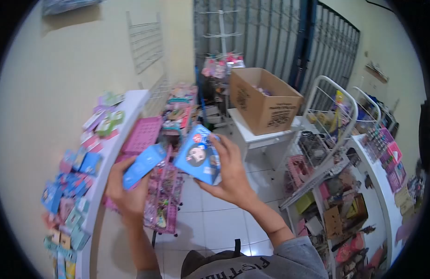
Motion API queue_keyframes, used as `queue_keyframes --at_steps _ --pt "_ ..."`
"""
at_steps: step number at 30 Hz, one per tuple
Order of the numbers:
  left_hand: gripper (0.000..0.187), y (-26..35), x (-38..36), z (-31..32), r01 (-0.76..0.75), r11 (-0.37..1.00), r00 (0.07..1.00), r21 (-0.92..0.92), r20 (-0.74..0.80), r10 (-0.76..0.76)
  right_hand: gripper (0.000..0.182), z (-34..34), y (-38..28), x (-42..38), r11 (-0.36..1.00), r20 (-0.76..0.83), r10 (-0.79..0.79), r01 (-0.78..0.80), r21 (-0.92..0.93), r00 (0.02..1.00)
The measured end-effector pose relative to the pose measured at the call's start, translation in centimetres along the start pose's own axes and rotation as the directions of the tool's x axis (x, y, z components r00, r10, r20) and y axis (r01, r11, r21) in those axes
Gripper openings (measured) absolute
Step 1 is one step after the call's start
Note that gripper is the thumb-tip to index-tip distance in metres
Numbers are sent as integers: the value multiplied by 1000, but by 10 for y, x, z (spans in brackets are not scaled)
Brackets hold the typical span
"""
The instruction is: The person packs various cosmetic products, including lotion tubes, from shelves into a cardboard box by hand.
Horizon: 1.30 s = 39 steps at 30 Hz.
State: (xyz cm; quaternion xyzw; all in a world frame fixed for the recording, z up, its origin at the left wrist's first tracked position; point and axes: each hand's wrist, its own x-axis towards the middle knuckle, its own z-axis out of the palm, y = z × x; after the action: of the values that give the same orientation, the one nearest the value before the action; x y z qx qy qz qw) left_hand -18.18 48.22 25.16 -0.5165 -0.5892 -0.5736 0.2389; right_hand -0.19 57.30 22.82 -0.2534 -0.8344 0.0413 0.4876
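Note:
My left hand (124, 188) is closed around a small blue box (144, 166), held tilted with its plain side up. In my right hand (231, 174) is a larger blue box (198, 156) with a cartoon face printed on its front, gripped at its right edge between thumb and fingers. The two boxes are close together in front of me but apart. Left of my left hand, a white shelf (110, 158) runs along the wall, with several blue boxes (90, 162) and other small packages on it.
A large open cardboard box (252, 100) stands on a small white table (238, 122) ahead. Pink baskets (143, 135) of goods sit beyond the shelf. At the right is a metal rack (333, 135) and a crowded white shelf (387, 200). White floor tiles (224, 223) lie below.

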Motion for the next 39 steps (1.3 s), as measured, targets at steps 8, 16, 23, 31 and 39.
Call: queue_keyframes --at_steps 8,16,23,31,39 --pt "35 41 -17 237 53 889 960 -455 268 80 82 -82 152 -41 834 -193 322 -374 -407 927" --pt "42 50 38 456 2 787 944 -617 260 202 85 -109 321 6 704 -287 407 -498 -506 867" --pt "44 63 112 676 -77 731 868 -678 315 384 90 -133 507 91 708 -300 380 -484 -514 875" --pt "46 44 56 897 -110 812 371 -573 734 569 86 -108 732 132 601 498 795 -559 -571 346" --pt "56 29 19 996 1 881 -43 -473 880 473 75 -62 840 101 681 689 724 -124 -722 -40"
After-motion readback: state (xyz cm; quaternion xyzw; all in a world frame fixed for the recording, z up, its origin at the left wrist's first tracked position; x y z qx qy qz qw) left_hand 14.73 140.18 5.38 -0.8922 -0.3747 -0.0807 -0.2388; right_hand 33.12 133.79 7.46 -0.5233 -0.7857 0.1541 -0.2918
